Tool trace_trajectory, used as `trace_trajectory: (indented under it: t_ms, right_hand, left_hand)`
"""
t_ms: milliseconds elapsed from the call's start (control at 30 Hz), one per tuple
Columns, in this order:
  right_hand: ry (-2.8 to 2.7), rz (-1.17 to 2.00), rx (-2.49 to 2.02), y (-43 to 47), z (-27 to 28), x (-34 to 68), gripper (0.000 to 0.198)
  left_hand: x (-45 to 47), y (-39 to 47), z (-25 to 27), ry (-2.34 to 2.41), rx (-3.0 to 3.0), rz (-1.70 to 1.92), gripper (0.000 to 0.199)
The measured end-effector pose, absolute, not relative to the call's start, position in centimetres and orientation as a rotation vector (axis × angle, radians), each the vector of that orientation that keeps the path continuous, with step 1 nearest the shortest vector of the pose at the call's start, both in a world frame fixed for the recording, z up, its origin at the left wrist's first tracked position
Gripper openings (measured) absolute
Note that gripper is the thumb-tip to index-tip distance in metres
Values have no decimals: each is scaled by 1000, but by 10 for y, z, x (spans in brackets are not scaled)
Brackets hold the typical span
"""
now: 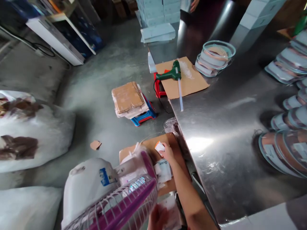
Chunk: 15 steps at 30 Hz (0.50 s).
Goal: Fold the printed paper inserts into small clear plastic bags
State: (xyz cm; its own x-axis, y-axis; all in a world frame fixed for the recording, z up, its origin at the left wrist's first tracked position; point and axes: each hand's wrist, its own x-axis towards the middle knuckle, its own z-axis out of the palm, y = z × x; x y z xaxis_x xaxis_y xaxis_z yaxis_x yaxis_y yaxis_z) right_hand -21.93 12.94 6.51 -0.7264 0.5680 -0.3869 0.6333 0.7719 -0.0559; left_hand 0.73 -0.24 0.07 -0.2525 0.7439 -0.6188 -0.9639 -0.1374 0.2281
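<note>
My right hand (167,154) reaches down into a brown cardboard box (176,143) on the floor beside the steel table. Its fingers pinch a small white and orange packet (159,147). More white printed packets (163,170) lie in the box just under my forearm. My left hand (157,219) is at the bottom edge, closed on a clear plastic packet (171,209); it is partly cut off by the frame. A purple and white fan (120,198) stands close to the left of both hands and hides part of the box.
The steel table (240,127) carries a green glue gun (171,74) on a cardboard sheet (192,84) and stacks of round clear containers (214,57). A blue stool with cardboard (130,100), white sacks (31,134) and another person's hand (193,4) are around.
</note>
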Motion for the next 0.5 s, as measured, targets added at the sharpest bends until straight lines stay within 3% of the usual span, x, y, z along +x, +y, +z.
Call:
trace_trajectory:
  t_ms: [100, 200, 400, 500]
  right_hand:
    - [2617, -46, 761, 112, 64, -233, 61]
    - [2675, 220, 748, 101, 56, -209, 48]
    - [2395, 255, 869, 100, 17, -139, 47]
    - [2380, 206, 968, 101, 18, -135, 41]
  left_hand:
    - [13, -9, 4, 694, -435, 1712, 110]
    - [9, -17, 12, 623, -518, 1710, 115]
    - [11, -11, 4, 618, -525, 1628, 128]
    - [23, -4, -10, 621, -500, 1667, 119]
